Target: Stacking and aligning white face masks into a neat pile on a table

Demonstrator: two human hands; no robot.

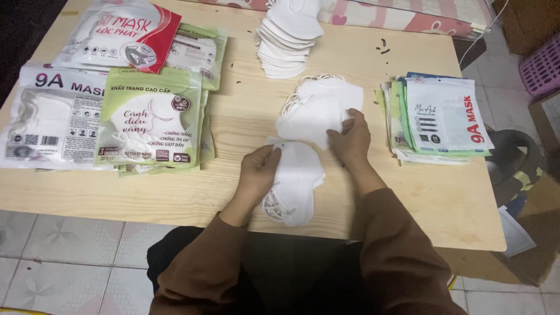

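While both hands work at the middle of the wooden table (175, 192), packets crowd either side. Filled mask packets (149, 119) lie overlapping at the left, white masks showing inside them; a neat stack of flat pouches (446, 119) sits at the right, contents not visible. A tall pile of white masks (289, 38) stands at the far edge. The left hand (259, 169) pinches the top edge of a small mask stack (297, 181) near the table's front. The right hand (352, 140) grips, fingers closed, a second bundle of masks (318, 111) just beyond it.
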